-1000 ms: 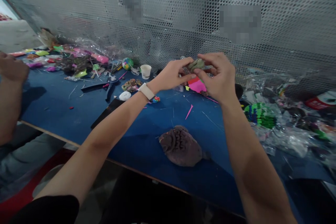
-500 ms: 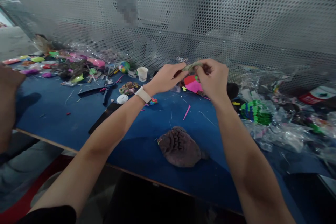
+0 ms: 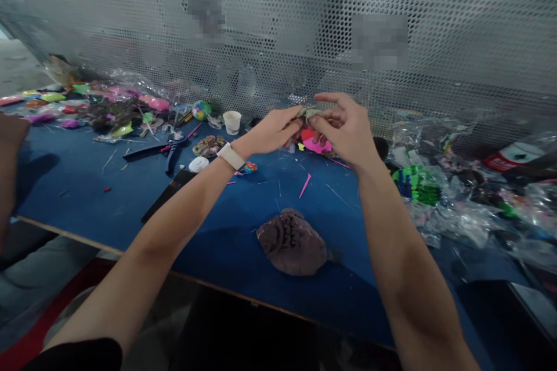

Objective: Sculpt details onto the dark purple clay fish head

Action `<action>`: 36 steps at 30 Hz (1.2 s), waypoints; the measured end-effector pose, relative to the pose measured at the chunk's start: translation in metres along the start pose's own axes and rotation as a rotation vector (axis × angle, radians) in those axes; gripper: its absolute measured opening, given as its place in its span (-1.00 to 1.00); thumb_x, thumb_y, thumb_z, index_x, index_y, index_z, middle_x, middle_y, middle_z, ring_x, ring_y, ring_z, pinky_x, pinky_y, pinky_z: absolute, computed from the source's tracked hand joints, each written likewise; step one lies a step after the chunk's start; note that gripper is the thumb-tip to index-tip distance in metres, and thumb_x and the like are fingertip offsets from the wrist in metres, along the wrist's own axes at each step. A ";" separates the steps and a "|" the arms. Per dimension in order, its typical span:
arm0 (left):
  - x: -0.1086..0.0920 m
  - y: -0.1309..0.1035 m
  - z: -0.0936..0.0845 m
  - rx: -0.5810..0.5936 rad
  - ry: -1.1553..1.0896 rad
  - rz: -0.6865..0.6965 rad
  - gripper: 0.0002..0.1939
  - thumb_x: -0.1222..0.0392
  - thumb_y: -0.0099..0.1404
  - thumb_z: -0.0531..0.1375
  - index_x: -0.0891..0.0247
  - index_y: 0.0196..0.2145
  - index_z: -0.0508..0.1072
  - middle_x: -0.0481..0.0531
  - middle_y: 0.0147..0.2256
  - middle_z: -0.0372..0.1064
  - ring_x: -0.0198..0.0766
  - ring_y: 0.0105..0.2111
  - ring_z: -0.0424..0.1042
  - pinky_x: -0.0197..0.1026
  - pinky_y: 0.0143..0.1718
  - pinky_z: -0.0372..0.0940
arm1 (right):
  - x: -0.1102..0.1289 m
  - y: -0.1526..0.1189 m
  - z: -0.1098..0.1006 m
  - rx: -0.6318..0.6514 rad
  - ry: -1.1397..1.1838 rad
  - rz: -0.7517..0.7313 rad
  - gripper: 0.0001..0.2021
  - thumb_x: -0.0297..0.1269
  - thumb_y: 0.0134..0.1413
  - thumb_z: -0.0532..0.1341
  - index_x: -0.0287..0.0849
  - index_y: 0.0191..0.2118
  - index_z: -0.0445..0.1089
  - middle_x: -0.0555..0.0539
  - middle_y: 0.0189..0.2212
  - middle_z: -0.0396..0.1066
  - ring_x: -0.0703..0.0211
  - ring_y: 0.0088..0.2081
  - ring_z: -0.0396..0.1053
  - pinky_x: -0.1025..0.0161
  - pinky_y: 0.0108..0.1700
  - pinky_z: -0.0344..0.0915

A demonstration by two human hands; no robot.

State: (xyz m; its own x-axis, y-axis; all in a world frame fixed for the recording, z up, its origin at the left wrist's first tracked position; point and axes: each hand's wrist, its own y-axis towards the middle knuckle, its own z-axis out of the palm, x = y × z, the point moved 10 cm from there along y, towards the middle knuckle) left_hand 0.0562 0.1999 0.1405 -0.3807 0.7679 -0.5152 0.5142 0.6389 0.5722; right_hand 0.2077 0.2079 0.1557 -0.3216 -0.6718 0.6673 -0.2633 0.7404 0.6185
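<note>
Just above frame centre, your left hand (image 3: 275, 130) and right hand (image 3: 347, 131) pinched grey-green clay (image 3: 310, 111), seemingly not yet shaped. Lower centre, the ridged, fish-shaped clay model (image 3: 300, 249) looked largely formed.

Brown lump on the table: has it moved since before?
No: the brown lump keeps its place relative to the pink stick; the view shifted.
</note>
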 end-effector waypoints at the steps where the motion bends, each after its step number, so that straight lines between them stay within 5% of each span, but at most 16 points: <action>1: -0.002 -0.001 0.002 0.015 -0.026 0.004 -0.73 0.07 0.70 0.02 0.13 -0.21 0.34 0.00 -0.33 0.56 -0.21 -0.41 0.51 -0.11 -0.23 0.44 | 0.001 0.000 0.001 0.003 0.006 0.002 -0.53 0.21 0.21 0.54 0.10 0.10 0.63 -0.01 -0.32 0.66 -0.01 -0.39 0.64 0.02 -0.33 0.62; 4: -0.010 -0.002 -0.001 -0.013 -0.010 0.028 -0.64 -0.06 0.72 0.05 0.13 -0.25 0.33 0.04 -0.33 0.57 -0.18 -0.38 0.53 -0.10 -0.23 0.43 | 0.007 -0.001 -0.001 -0.044 -0.021 -0.038 -0.59 0.20 0.18 0.56 0.04 -0.07 0.65 -0.08 -0.15 0.70 -0.06 -0.26 0.70 -0.02 -0.24 0.68; 8: -0.012 0.000 -0.007 -0.084 0.090 0.025 -0.47 -0.21 0.74 0.03 0.14 -0.35 0.31 0.04 -0.41 0.52 -0.17 -0.36 0.52 -0.10 -0.21 0.38 | 0.013 -0.003 -0.001 -0.090 -0.041 -0.050 -0.67 0.10 0.15 0.60 0.05 -0.17 0.60 -0.07 -0.24 0.68 -0.11 -0.17 0.71 -0.02 -0.20 0.73; 12: -0.014 0.001 -0.007 -0.075 0.079 0.055 -0.49 -0.11 0.72 0.04 0.15 -0.39 0.37 0.00 -0.46 0.49 -0.22 -0.41 0.46 -0.14 -0.25 0.32 | 0.021 -0.007 0.004 -0.079 0.003 -0.069 -0.77 -0.04 0.18 0.60 0.07 -0.23 0.60 -0.07 -0.29 0.66 -0.13 -0.15 0.71 -0.08 -0.17 0.76; 23: -0.009 0.004 -0.022 -0.131 0.150 0.034 -0.64 0.17 0.57 0.06 0.15 -0.45 0.24 -0.03 -0.49 0.34 -0.22 -0.38 0.35 -0.13 -0.23 0.26 | 0.043 -0.008 0.007 0.065 0.217 -0.082 -0.83 -0.06 0.06 0.64 0.09 -0.27 0.75 0.02 -0.40 0.68 -0.01 -0.37 0.67 -0.07 -0.23 0.77; 28: -0.005 0.006 -0.023 -0.160 0.159 0.013 -0.63 0.14 0.64 0.03 0.14 -0.41 0.23 0.01 -0.44 0.39 -0.17 -0.32 0.42 -0.10 -0.16 0.32 | 0.039 -0.009 0.010 0.140 0.241 -0.017 -0.71 0.10 0.05 0.66 0.06 -0.26 0.73 0.02 -0.44 0.66 0.05 -0.44 0.63 0.02 -0.32 0.71; 36: -0.003 0.002 0.002 0.012 -0.361 0.026 -0.51 -0.15 0.71 -0.02 0.14 -0.36 0.28 -0.01 -0.48 0.33 -0.24 -0.52 0.33 -0.14 -0.39 0.31 | 0.026 -0.005 0.004 0.032 0.180 -0.033 -0.52 0.23 -0.01 0.70 0.00 -0.23 0.64 -0.01 -0.41 0.60 0.05 -0.48 0.58 0.02 -0.40 0.64</action>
State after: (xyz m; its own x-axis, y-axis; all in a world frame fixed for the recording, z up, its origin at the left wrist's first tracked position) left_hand 0.0602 0.1991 0.1414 -0.0723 0.7166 -0.6937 0.5299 0.6169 0.5820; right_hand 0.1968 0.1867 0.1687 -0.1451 -0.6872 0.7119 -0.3011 0.7160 0.6298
